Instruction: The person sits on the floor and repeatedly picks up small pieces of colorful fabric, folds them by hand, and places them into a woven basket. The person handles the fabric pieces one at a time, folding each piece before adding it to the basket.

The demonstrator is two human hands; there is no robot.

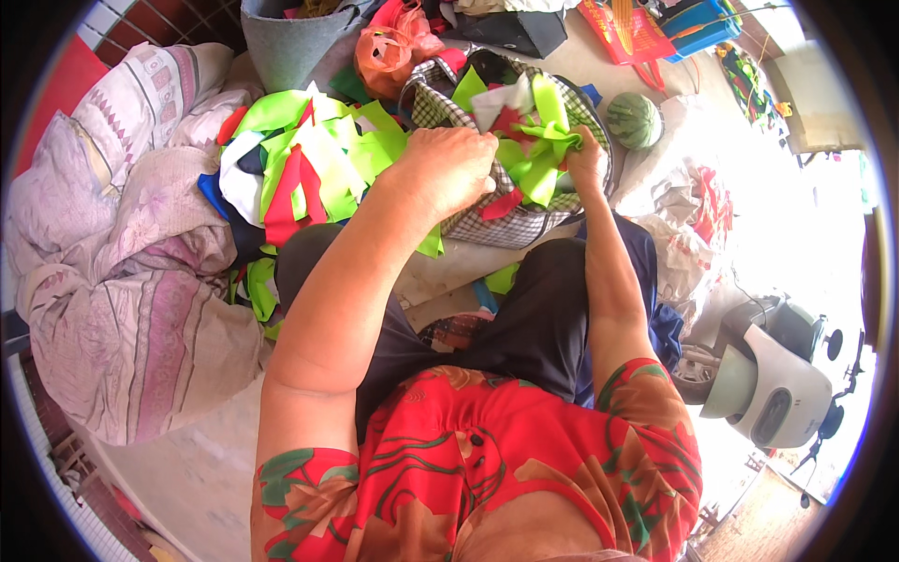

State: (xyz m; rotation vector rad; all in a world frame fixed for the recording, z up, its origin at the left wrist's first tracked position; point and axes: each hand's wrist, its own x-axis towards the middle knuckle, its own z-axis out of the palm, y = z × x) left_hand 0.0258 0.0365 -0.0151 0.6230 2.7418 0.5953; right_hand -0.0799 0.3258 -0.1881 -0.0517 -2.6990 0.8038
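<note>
"Gripping anything, was your left hand (pixel 444 167)?"
"I couldn't tell; it was curled over the left side of the checked bag (pixel 485 225)."
"And the green strips (pixel 541 170)?"
"They lay between both, pinched by my outstretched right hand (pixel 587 161)."

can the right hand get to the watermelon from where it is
Probably yes: the watermelon sits just to the right of the right hand, with only the edge of the checked bag seeming to lie between. The hand is holding green fabric, though, so it would likely need to let go first.
</note>
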